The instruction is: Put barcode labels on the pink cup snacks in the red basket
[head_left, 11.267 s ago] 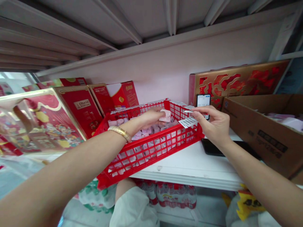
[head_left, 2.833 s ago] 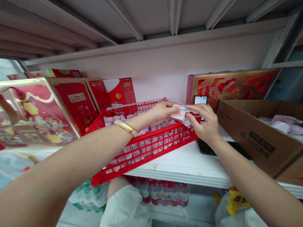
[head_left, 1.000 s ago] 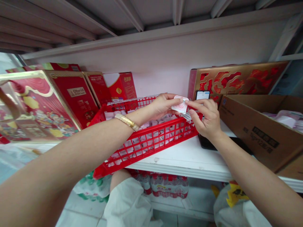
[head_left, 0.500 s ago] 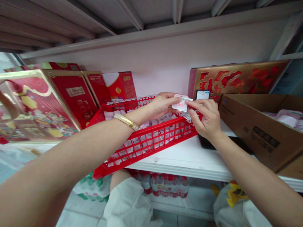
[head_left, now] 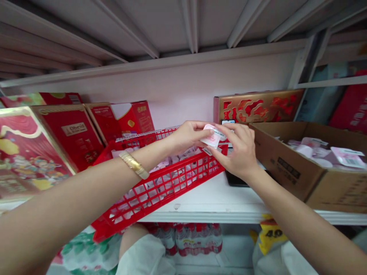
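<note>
Apparently partway: our left hand (head_left: 185,136) and right hand (head_left: 242,152) pinching one square pink-white plastic packet (head_left: 210,139); labelled, brown cardboard carton (head_left: 268,151), four o'clock; remaining, red plastic basket (head_left: 172,168), seven.

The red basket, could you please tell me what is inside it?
Small pale packs show inside the red basket; the left arm covers part, and the upper packs hide whatever lies beneath.

Dim under the upper shelf (head_left: 160,23), edges stretched and, it seems, slightly blurred.
</note>
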### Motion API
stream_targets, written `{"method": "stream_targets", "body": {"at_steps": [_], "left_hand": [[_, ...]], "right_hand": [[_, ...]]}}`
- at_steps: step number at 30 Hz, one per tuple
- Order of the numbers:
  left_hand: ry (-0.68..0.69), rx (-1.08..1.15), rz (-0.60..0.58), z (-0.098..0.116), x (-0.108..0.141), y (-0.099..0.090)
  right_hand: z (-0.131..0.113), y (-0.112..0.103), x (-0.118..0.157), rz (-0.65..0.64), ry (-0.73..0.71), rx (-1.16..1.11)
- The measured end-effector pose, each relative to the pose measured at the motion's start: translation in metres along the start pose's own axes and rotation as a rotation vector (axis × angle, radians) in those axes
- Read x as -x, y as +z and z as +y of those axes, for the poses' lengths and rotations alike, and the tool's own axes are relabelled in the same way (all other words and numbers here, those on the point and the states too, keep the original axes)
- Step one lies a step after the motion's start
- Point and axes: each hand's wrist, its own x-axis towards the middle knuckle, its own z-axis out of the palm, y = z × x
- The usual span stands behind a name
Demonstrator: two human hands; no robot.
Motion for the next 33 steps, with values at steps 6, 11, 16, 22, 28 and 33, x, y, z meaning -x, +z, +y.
{"method": "stream_targets", "body": {"at_steps": [6, 11, 16, 22, 28, 33], "left_hand": [[-0.053, -0.041, -0.156, 0.011, -0.024, 0.049], [-0.032, 0.082, -0.250, 0.016, -0.068, 0.122], [-0.047, -0.063, -0.191, 0.034, -0.094, 0.153], [0.008, -0.265, 0.067, 0.037, -0.087, 0.080], [-0.207, -0.541, 0.249, 0.009, -0.057, -0.022], [-0.397, -0.893, -0.108, -0.027, -0.039, -0.060]], "right_hand": [[0.017, -0.060, -0.001, -0.076, 0.112, 0.132], [0.066, -0.110, -0.008, -0.146, 0.328, 0.373], [0.101, -0.149, -0.015, -0.211, 0.526, 0.666], [0.078, -0.124, -0.004, -0.084, 0.300, 0.361], [0.039, -0.053, -0.006, -0.283, 0.035, -0.080], [0.034, 0.000, -0.018, -0.430, -0.052, -0.293]]}}
